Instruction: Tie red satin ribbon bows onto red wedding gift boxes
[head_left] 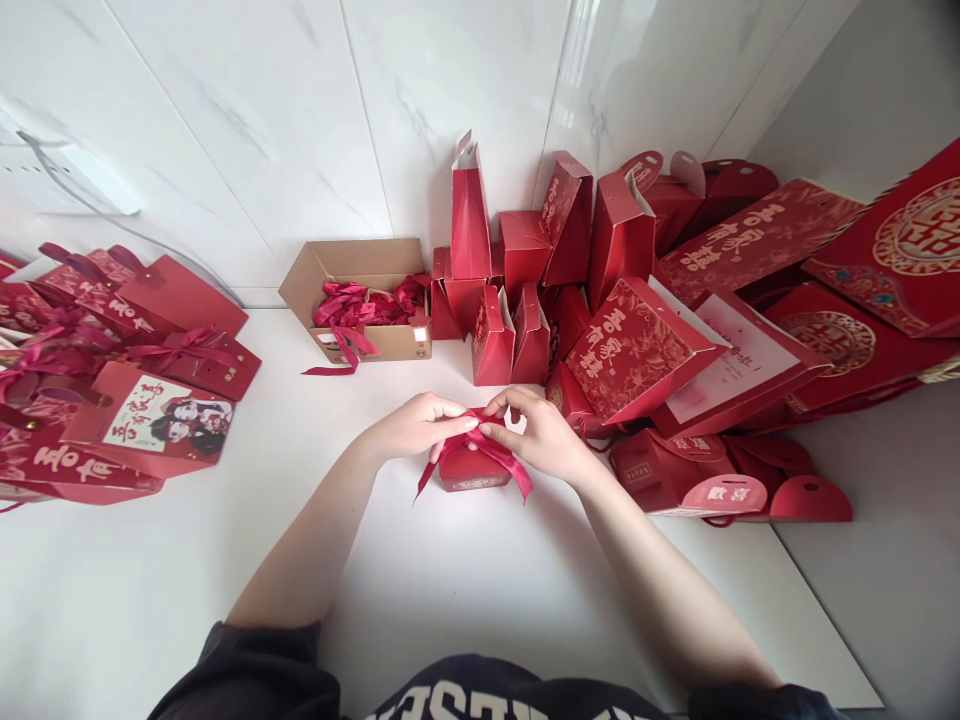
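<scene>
A small red gift box (474, 470) stands on the white table in front of me. Around its top runs a dark pink ribbon (513, 470), with a loose tail hanging down on each side. My left hand (421, 426) pinches the ribbon from the left, thumb laid along the top near the knot. From the right, my right hand (538, 428) has its thumb and forefinger closed on the ribbon beside the same knot. The fingers cover part of the box top and the bow, so the exact shape of the knot is hidden.
Behind the hands sits an open cardboard box (375, 346) of pink ribbons (367, 305). Red gift boxes and bags (637, 350) crowd the back right. More red boxes (150, 360), some with bows, pile up at left. A cable (97, 205) hangs by the tiled wall (262, 100).
</scene>
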